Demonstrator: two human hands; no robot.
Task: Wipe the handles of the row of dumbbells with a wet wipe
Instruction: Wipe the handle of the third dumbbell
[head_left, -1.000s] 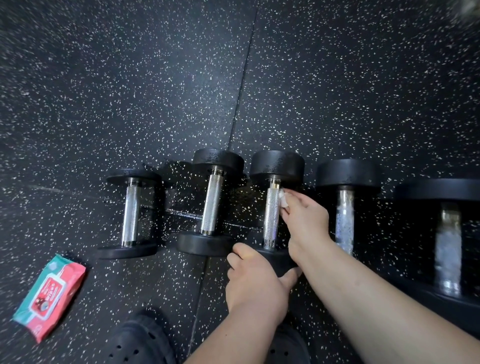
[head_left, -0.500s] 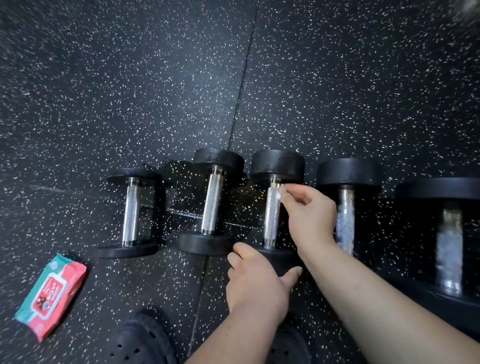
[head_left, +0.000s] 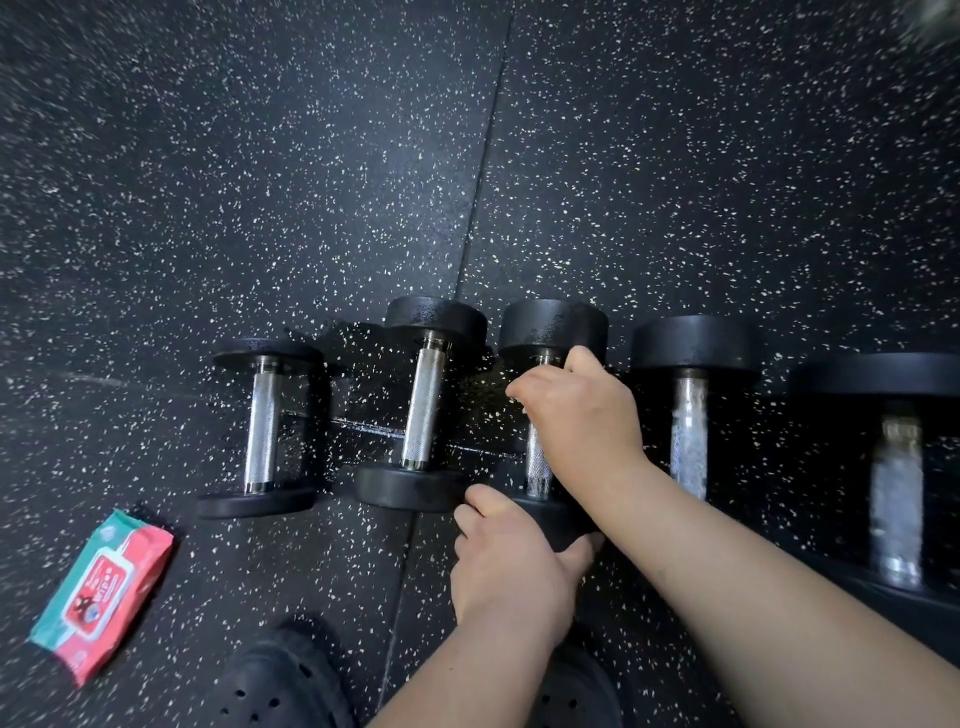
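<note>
Two hands hold the middle dumbbell (head_left: 553, 325): the right hand (head_left: 584, 421) clasps its fingers round the far end of the handle (head_left: 537, 467), which runs back to the left hand (head_left: 511, 564) gripping the near head.

Beyond the row the speckled rubber floor (head_left: 311, 156) lies open. The gap between the leftmost dumbbell (head_left: 262, 426) and the second dumbbell (head_left: 422, 408) is open. On the third dumbbell (head_left: 537, 467) the right hand (head_left: 582, 421) curls round the handle's far end, and the left hand (head_left: 511, 566) grips the near head, just beside the second's head. The right forearm crosses the gap towards the fourth dumbbell (head_left: 688, 431). A wipe pack (head_left: 101, 595) lies well left of the row
</note>
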